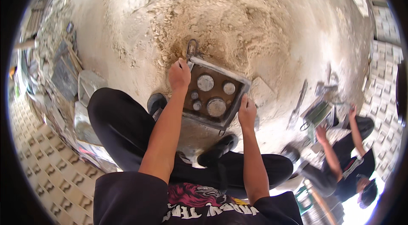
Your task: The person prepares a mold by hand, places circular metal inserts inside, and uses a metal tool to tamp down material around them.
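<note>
Between my hands is a square, shallow frame [221, 67], grey and dusty, tilted slightly on the ground before my feet. Inside it, several round pale discs of different sizes rest on a brown surface; a large disc [216, 106] lies near the front and another disc [205, 82] farther back. My left hand [180, 75] is closed on the frame's far left corner. On the right side, my right hand [247, 112] grips the edge with the thumb on top. A metal loop [192, 46] sticks out beyond the far left corner. The frame's underside is hidden.
A heap of loose tan sand [221, 21] spreads beyond the frame. At right, another person [344, 161] handles a rectangular frame [318, 113], with a long flat bar [299, 99] nearby. Stone slabs [66, 70] and rubble lie at left. Stacked patterned blocks [46, 157] stand at lower left.
</note>
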A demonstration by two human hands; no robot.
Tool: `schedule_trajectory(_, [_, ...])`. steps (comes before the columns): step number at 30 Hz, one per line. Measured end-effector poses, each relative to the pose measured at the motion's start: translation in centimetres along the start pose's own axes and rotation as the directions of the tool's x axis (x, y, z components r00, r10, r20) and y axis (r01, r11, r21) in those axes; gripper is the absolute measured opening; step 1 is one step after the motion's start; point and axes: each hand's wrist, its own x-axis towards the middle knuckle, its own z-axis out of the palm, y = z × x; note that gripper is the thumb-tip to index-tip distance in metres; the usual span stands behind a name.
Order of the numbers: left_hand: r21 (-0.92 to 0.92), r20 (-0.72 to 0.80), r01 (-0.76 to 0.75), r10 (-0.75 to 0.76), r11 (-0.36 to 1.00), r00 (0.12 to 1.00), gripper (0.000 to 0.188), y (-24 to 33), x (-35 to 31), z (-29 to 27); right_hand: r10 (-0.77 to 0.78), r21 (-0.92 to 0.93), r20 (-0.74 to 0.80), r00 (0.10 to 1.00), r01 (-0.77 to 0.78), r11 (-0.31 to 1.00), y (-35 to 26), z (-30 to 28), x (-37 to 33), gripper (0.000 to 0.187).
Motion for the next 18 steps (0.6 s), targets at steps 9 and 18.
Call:
schedule_trajectory(9, [-0.062, 0.206, -0.356, 0.361, 0.932, 0.909, 0.043, -1.2, 0.6, -1.5, -0.071, 0.019, -0.214, 0.974, 0.077, 0.997, -0.1, 1.3, 0.6, 0.043])
schedule_trajectory(18, [-0.275, 0.263, -0.374, 0.443, 0.886, 0.857, 0.032, -3.8, -1.3, -4.1, -0.197, 0.034, -0.139, 0.970, 0.204, 0.978, 0.3, 0.1, -0.7, 0.033])
